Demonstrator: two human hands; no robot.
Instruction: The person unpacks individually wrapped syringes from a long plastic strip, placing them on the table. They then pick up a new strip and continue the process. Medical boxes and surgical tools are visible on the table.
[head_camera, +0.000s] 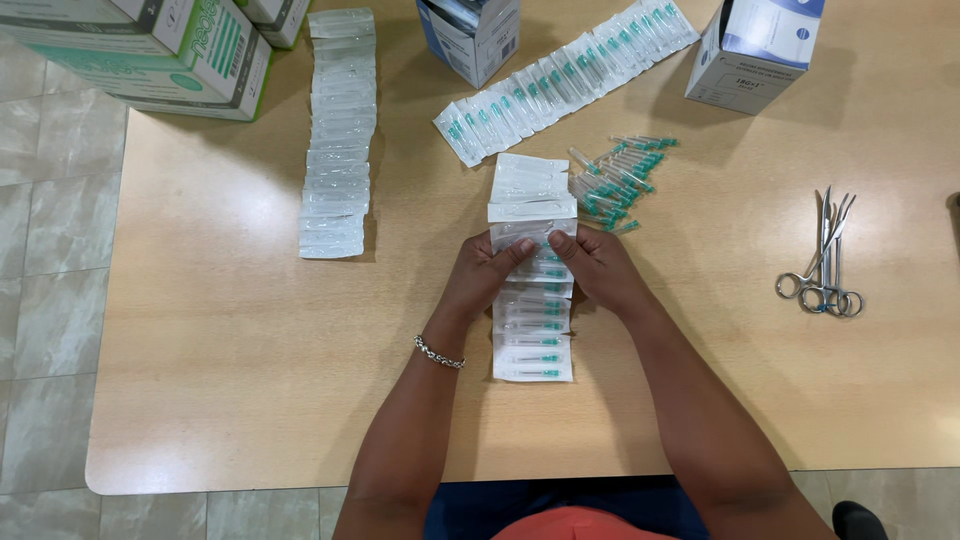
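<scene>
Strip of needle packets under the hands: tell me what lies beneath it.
Only the wooden table shows around the strip of needle packets. The left hand and right hand cover its middle; nothing beneath it is visible.

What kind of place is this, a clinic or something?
Probably a clinic or medical supply room: strips of sealed needle packets in both hands, loose green-capped needles, surgical scissors and supply boxes on a wooden table.

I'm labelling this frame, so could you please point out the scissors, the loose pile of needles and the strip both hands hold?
scissors (825, 262), head view, on the crossed blades.
loose pile of needles (615, 180), head view, pile's middle.
strip (533, 345), head view, lower packets.
</scene>
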